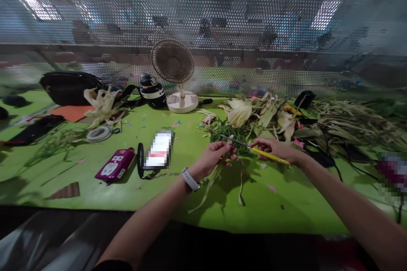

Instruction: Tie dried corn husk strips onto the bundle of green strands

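My left hand, with a white band at the wrist, pinches a small pale piece of dried husk between thumb and fingers. Thin pale strips hang below it. My right hand is closed around a slim tool with a long yellow handle and a thin metal end, whose exact kind I cannot make out. Its metal end reaches left to the husk at my left fingertips. Just behind both hands lies a heap of thin green stems, with dried corn husks beyond.
A phone, a black ring-shaped item and a purple power strip lie left on the green table. Farther back stand a fan, a black bottle and a black bag. Cables run at right.
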The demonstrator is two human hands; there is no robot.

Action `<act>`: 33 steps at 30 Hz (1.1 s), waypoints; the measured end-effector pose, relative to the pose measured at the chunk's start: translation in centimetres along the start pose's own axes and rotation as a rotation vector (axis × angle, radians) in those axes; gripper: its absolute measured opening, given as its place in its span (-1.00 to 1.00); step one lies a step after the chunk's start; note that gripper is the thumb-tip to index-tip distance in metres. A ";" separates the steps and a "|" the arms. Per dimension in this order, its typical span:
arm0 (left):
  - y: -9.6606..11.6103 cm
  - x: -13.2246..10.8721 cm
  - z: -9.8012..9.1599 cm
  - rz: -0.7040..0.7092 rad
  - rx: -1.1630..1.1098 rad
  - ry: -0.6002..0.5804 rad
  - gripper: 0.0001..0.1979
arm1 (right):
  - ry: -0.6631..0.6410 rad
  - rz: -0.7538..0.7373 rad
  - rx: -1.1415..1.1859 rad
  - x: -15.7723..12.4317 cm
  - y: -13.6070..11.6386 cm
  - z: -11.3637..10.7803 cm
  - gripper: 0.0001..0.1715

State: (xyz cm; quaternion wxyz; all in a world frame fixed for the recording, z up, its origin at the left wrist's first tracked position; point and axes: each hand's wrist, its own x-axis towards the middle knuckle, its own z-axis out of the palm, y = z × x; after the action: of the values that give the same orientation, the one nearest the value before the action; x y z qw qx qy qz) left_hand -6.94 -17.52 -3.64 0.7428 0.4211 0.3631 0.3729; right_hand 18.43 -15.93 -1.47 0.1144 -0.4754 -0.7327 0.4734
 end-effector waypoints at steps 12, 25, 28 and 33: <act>0.7 -1.4 -1.2 0.037 -0.013 0.035 -0.68 | 0.300 0.064 -0.539 0.9 1.9 0.5 -0.42; 0.4 0.3 0.1 0.111 -0.026 0.039 -0.57 | 0.678 -0.320 -0.264 3.6 -4.2 4.9 -0.67; 0.0 0.4 -0.2 0.120 0.004 0.068 -0.55 | 0.635 -0.397 -0.101 5.4 -5.0 6.4 -0.77; -0.4 0.3 -0.9 0.160 0.086 0.047 -0.57 | 0.641 -0.522 -0.129 6.4 -3.7 6.9 -0.81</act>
State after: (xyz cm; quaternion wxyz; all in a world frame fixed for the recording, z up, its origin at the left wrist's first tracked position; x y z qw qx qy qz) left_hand -7.50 -17.12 -4.36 0.6832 0.4712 0.3614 0.4250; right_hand 8.68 -15.18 -3.94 0.4228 -0.4031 -0.7840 0.2098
